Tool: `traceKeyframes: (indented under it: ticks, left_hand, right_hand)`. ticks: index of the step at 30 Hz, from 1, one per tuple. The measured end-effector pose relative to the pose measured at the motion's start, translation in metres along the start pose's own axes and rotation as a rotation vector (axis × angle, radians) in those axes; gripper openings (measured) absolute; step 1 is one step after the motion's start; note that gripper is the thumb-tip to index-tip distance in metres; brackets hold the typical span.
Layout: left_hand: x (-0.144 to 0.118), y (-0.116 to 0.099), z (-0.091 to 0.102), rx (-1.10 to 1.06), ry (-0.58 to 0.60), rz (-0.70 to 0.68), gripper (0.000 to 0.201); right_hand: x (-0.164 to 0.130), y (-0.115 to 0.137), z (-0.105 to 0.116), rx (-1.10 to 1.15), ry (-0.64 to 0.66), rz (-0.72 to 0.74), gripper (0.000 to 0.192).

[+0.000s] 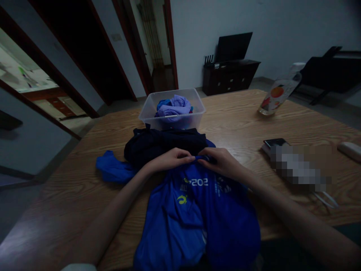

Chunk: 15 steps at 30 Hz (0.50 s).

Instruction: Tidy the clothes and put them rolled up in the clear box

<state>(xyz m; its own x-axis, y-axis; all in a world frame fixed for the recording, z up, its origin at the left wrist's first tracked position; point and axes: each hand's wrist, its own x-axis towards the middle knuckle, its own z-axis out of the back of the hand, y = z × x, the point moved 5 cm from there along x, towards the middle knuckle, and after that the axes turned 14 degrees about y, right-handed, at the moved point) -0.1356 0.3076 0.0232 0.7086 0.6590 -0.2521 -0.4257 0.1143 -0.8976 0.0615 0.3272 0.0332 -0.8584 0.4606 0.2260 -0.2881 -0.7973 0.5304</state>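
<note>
A bright blue shirt (194,214) with white and yellow print lies crumpled on the wooden table (84,180), hanging over the near edge. My left hand (172,158) and my right hand (218,162) meet at its top edge, both pinching the fabric. Just beyond the hands sits a dark navy garment (163,145), and another blue cloth (113,169) lies to its left. Behind them stands a clear plastic bin (199,111) holding purple and blue clothes (173,106).
A bottle with a fruit label (278,94) stands at the far right of the table. A dark phone (275,143) and a white object (351,150) lie to the right. A TV on a dark cabinet (231,77) stands by the far wall; doorways open at left.
</note>
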Motion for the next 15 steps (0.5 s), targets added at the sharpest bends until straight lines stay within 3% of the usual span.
traceKeyframes:
  ticks: [8,15]
  left_hand:
    - [0.001,0.0033,0.0032,-0.008,-0.023,-0.014,0.059]
    - [-0.0002,-0.0036,0.0002,0.018,-0.014,-0.052,0.05]
  right_hand:
    - [-0.0026,0.005,0.0009,-0.187,-0.087,0.099,0.016]
    - [-0.006,0.0015,-0.0048,-0.335,-0.042,0.093,0.02]
